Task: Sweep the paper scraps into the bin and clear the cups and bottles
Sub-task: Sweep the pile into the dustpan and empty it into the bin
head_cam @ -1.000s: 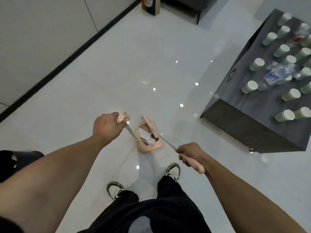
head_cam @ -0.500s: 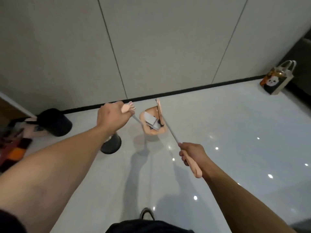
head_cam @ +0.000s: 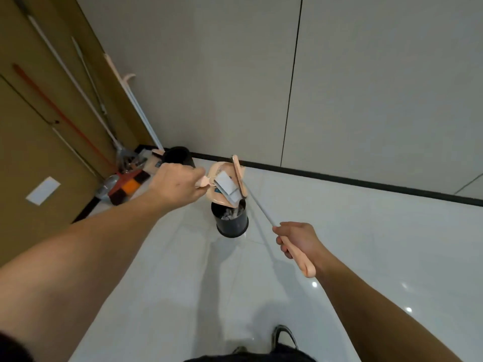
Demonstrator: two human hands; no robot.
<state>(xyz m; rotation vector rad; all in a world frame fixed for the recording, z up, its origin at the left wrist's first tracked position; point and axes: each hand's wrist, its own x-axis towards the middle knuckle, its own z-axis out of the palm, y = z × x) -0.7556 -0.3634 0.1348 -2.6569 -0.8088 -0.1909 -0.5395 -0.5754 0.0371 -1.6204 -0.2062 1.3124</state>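
Tipping over the black bin [head_cam: 232, 222], the pink dustpan [head_cam: 222, 186] hangs tilted with its mouth downward, just above the bin's rim. Paper scraps [head_cam: 226, 188], white and grey, lie in the pan near its lower lip; more crumpled scraps show inside the bin. Bin stands upright on the glossy white floor [head_cam: 366, 244], away from the wall.

Left hand [head_cam: 177, 184] clenched round the dustpan's pink handle, fingers wrapped and out of sight under the knuckles. Right hand [head_cam: 299, 240] clenched round the pink grip of the broom [head_cam: 257, 205], whose thin metal shaft runs up and left to the narrow pink head, set edge-on against the pan's right side.

Second black bin [head_cam: 177, 156] behind the left hand, close to the black skirting. Mops and long handles [head_cam: 86, 100] lean in the corner against the brown wall panel. One shoe [head_cam: 283, 335] visible at bottom edge.
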